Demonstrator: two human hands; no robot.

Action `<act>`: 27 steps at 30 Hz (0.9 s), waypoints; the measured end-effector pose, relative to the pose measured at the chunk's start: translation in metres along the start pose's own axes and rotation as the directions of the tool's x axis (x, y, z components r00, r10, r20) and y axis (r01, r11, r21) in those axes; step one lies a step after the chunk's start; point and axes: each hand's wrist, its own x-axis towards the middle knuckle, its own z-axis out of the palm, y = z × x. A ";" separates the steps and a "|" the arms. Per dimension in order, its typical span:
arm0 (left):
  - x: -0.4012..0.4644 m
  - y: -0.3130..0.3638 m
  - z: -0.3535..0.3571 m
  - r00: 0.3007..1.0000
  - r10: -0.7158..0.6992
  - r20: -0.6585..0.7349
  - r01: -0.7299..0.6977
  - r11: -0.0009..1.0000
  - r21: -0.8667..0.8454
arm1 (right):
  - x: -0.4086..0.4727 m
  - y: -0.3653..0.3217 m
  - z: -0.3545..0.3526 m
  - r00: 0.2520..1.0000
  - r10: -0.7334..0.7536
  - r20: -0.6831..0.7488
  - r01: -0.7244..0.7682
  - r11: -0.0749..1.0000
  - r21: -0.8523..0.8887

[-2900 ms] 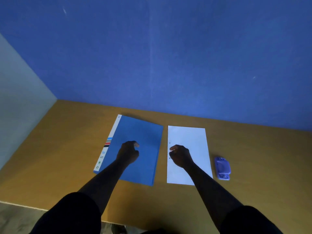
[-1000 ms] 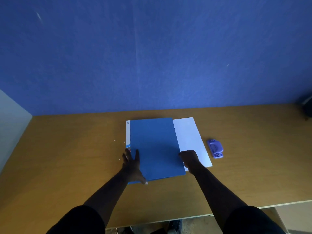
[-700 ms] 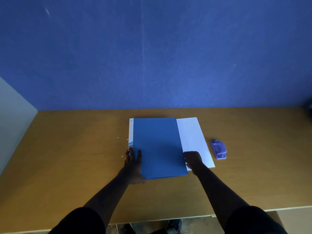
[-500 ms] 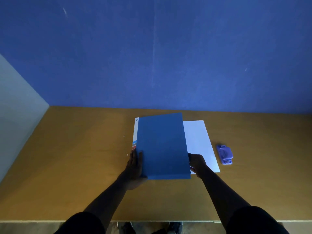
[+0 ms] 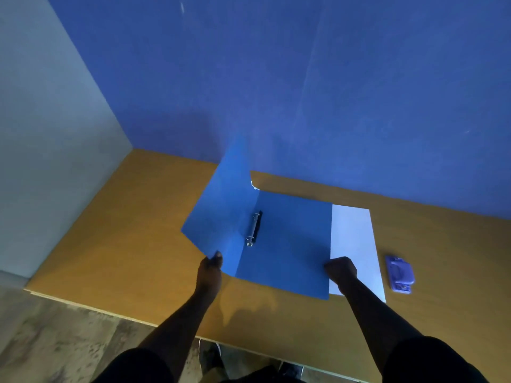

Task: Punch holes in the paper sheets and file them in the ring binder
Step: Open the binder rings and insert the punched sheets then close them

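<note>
A blue ring binder [image 5: 287, 241] lies open on the wooden desk [image 5: 132, 244]. Its front cover [image 5: 218, 217] stands raised and swung to the left, and my left hand [image 5: 211, 268] pinches that cover's near corner. The metal ring mechanism [image 5: 253, 229] shows along the spine. My right hand [image 5: 340, 270] is closed in a fist at the binder's right edge, resting where the back cover overlaps the white paper sheets [image 5: 354, 239]. The sheets lie flat, partly under the binder. A purple hole punch [image 5: 399, 273] sits to the right of the paper.
A blue wall [image 5: 304, 92] rises directly behind the desk, and a grey panel [image 5: 49, 134] closes off the left side. The desk's front edge [image 5: 138, 320] runs near my body, with the floor [image 5: 55, 341] below at the left.
The binder was shut and flat a second ago. My left hand has lifted the front cover and swung it open to the left, exposing the rings. My right hand stayed at the binder's right edge.
</note>
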 end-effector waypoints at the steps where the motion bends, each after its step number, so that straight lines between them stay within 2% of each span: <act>1: 0.002 0.001 0.000 0.997 -0.059 -0.059 0.056 0.997 -0.058 | 0.000 0.000 0.000 1.000 -0.007 -0.002 0.007 1.000 -0.005; 3: 0.003 0.009 0.000 0.974 -0.189 -0.123 0.165 0.969 -0.182 | 0.000 0.001 0.001 1.000 -0.019 -0.007 0.019 1.000 -0.021; 7: 0.011 0.011 -0.002 0.923 -0.334 -0.194 0.246 0.896 -0.370 | 0.000 0.000 0.000 0.999 -0.049 -0.013 0.048 0.997 -0.060; 13: 0.018 0.010 -0.008 0.847 -0.484 -0.222 0.376 0.838 -0.395 | 0.000 0.000 0.000 0.998 -0.049 -0.027 0.047 0.996 -0.074; 16: 0.022 0.015 -0.013 0.839 -0.508 -0.196 0.427 0.837 -0.341 | 0.000 0.000 0.002 0.999 -0.032 -0.037 0.029 0.997 -0.068; 18: 0.026 0.018 -0.018 0.818 -0.542 -0.195 0.497 0.835 -0.235 | -0.001 -0.001 0.003 0.999 -0.024 -0.045 0.021 0.998 -0.067; 23: 0.036 0.031 -0.021 0.802 -0.543 -0.249 0.593 0.773 0.226 | -0.002 -0.007 0.009 0.995 -0.007 -0.097 -0.010 0.985 -0.173; 25: 0.039 0.038 -0.018 0.839 -0.466 -0.282 0.544 0.712 0.444 | -0.009 -0.015 0.013 0.980 -0.049 -0.193 -0.001 0.968 -0.249; 27: 0.039 0.044 -0.014 0.919 -0.302 -0.255 0.391 0.607 0.691 | -0.016 -0.025 0.017 0.951 -0.164 -0.263 0.062 0.933 -0.355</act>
